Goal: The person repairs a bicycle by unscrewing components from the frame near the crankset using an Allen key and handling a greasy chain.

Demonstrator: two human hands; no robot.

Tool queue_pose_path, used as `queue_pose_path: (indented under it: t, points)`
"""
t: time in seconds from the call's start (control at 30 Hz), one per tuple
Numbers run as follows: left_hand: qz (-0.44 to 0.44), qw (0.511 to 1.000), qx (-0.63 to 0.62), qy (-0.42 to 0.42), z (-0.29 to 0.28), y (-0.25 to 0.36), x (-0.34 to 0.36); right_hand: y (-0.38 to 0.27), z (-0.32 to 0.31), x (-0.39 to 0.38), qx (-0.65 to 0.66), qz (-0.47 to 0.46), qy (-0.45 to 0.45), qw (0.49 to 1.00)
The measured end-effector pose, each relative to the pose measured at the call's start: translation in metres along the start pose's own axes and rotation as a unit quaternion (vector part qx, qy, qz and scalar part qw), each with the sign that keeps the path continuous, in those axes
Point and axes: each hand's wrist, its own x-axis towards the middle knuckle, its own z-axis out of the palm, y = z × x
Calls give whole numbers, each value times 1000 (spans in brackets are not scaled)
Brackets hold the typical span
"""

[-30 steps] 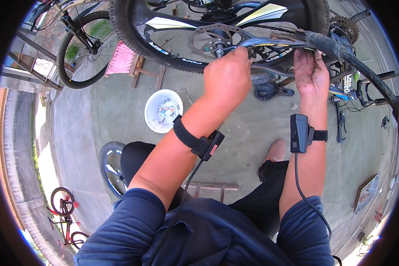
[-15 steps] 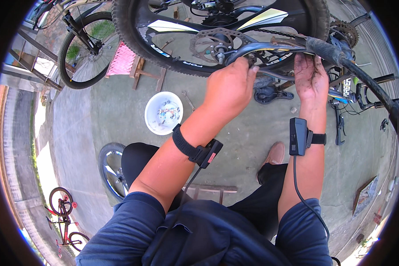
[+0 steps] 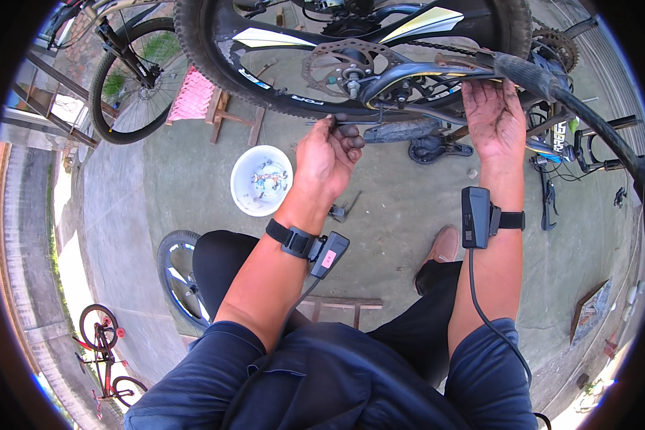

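Note left hand (image 3: pixel 330 156) on the near side of the wheel (image 3: pixel 287 106), with blackened fingers curled together on a thin metal bar (image 3: pixel 369 122). Held crosswise at the fingertips, probably for a light grip with the wrist free. Cannot tell whether bent at the far end.

Find bicycle frame (image 3: pixel 401 72) beyond both hands, with brake disc (image 3: pixel 317 72) and axle bolt (image 3: pixel 353 84) just past the left fingertips, facing back toward the hand.

Note right hand (image 3: pixel 494 122) turned palm up, with fingers apart and extended under the frame. Judging by this pose, placed to steady the frame from below; cannot tell how firmly, with the fingertips hidden.

Just beyond the right hand, see padded black bar (image 3: pixel 524 74), probably set there as support to keep the bicycle at hand height.

Left of the left hand, find white bowl (image 3: pixel 245 199) with wrenches (image 3: pixel 270 178) inside, likely set close to keep loose metal gathered within reach. Between the hands, locate black saddle (image 3: pixel 438 150), touching neither.

On the left wrist, note strapped black box (image 3: pixel 330 254), worn clear of palm and fingers.
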Motion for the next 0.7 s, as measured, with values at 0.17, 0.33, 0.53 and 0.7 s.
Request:
queue_pose_path:
  t: [0.17, 0.33, 0.53, 0.7]
  points:
    - [-13, 999, -37, 7, 5, -9, 6, 4, -1, 2, -39, -9, 12, 999]
    - [-24, 997, -62, 27, 3, -14, 15, 4, -3, 3, -41, -2, 9, 999]
    - [-32, 996, -85, 18, -3, -16, 23, 3, -4, 4, -35, 2, 10, 999]
    - [-38, 994, -107, 1, -6, -19, 26, 4, -2, 3, -36, -1, 20, 999]
